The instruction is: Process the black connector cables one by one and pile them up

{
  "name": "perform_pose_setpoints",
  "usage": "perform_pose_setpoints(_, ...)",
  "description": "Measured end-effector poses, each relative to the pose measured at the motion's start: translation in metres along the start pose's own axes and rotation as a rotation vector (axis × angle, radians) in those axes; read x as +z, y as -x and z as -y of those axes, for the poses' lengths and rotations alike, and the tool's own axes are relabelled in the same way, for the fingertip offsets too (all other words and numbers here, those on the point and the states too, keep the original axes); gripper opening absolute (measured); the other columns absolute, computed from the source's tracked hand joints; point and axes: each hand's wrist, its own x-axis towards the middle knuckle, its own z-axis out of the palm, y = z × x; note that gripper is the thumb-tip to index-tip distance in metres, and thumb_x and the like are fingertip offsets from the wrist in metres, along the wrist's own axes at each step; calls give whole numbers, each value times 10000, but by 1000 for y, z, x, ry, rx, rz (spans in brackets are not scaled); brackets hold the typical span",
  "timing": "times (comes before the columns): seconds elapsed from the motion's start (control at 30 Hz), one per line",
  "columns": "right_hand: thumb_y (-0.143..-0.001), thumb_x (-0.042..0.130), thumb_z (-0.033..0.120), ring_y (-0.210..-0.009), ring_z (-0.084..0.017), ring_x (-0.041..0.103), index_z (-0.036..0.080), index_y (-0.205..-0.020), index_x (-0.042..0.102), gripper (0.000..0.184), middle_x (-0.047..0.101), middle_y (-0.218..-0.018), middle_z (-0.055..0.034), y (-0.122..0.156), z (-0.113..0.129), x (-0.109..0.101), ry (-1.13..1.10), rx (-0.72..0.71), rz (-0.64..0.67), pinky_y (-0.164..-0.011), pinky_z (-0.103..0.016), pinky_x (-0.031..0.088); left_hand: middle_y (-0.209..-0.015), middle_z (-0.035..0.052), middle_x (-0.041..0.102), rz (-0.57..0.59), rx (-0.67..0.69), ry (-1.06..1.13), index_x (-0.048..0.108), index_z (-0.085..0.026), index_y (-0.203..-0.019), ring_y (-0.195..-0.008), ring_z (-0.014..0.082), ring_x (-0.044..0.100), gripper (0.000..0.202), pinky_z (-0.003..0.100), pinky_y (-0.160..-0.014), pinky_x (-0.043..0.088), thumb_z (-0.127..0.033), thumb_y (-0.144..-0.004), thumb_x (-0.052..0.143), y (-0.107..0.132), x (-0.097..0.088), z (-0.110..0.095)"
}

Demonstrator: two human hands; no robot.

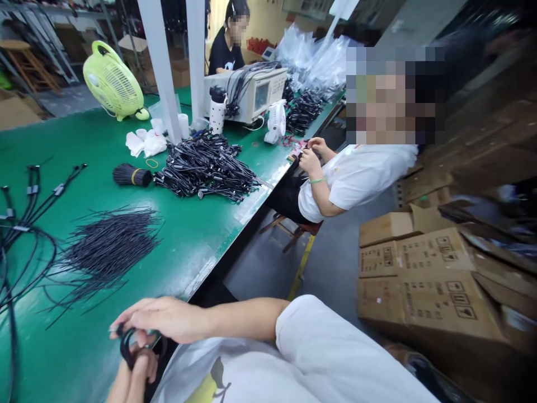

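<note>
Right hand (161, 319) arched over a black cable loop (134, 347), left hand (132, 375) holding it from below, both just off the edge of a green-topped workbench (84, 140). Loose black wires (107, 246) lie on the bench nearby. Farther along, a heap of black cables (205, 165). A co-worker (356, 184) sits beside the bench. Cardboard cartons (415, 280) stacked at right.

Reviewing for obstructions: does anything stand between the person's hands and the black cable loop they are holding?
Nothing visible does: the right hand and left hand both rest directly on the thin black cable loop.
</note>
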Motion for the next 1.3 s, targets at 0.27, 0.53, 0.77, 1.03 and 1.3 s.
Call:
perform_pose_setpoints(0.27,-842,512,686,-445,-39,305,192,-852,463,497,393,-620,78,10,2,19,27,101,-23,-399,-157,265,-617,8,573,187,-127,-42,575,-227,-728,-641,241,623,321,334,-561,518,-528,-713,685,21,15,3)
perform_pose_setpoints(0.53,-946,283,646,-456,-28,382,234,-962,408,431,437,-815,48,6,28,12,289,-173,-71,-471,-194,381,-547,-80,316,300,-303,580,519,-156,-809,-449,54,305,511,189,-448,331,-647,-753,649,38,36,2)
perform_pose_setpoints(0.77,-1000,349,434,-1036,-216,558,214,-1213,531,356,609,-1084,-99,23,47,-22,1741,-719,364,-1024,-507,350,-591,-70,312,306,-134,286,506,-161,-832,-485,72,286,460,216,-470,260,-616,-823,577,31,8,-10)
perform_pose_setpoints(1.03,-1026,303,356,-621,-153,522,151,-869,543,352,581,-701,-39,50,25,-13,2172,-414,675,-629,-304,341,-674,-7,509,318,197,-765,518,-207,-787,-583,150,438,238,261,-574,308,-389,-932,470,52,-1,-30)
perform_pose_setpoints(1.3,-1015,357,342,-581,-142,539,138,-875,553,316,609,-715,-51,27,7,-31,2148,-302,491,-522,-272,244,-636,5,478,141,252,-976,490,-223,-730,-582,185,449,208,265,-600,304,-339,-902,493,25,-10,-17)
